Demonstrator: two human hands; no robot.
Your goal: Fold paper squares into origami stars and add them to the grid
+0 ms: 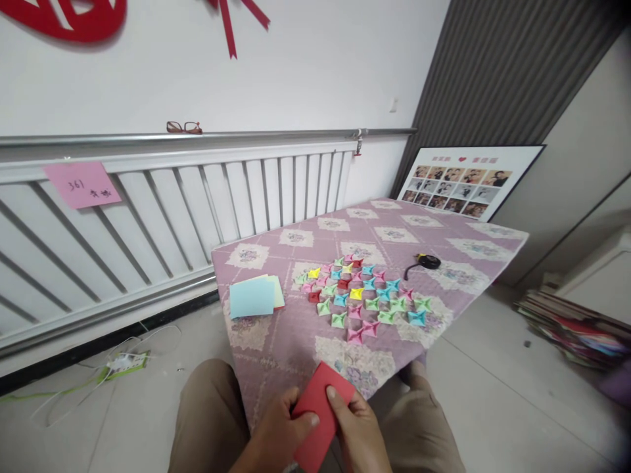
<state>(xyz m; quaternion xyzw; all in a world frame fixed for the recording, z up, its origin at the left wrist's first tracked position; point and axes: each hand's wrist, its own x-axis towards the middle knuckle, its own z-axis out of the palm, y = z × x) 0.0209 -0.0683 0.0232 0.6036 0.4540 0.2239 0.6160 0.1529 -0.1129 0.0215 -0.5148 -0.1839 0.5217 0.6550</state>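
A red sheet of paper [319, 410], seemingly folded into a narrow rectangle, is held above the near edge of the table. My left hand [280, 427] grips its left side, thumb lying on top. On the right side, my right hand [357, 424] pinches it with the thumb pressed on its upper face. Beyond my hands, several small folded paper pieces [355, 293] in pink, green, blue, yellow and red stand in rough rows on the table. To the left lies a stack of coloured paper sheets [252, 299], light blue on top.
A purple patterned cloth covers the table [276, 259]. A black coiled tape measure [428, 261] lies at the right. A framed photo board [458, 184] leans at the back. The white radiator [276, 190] borders the table; a power strip [125, 362] is on the floor.
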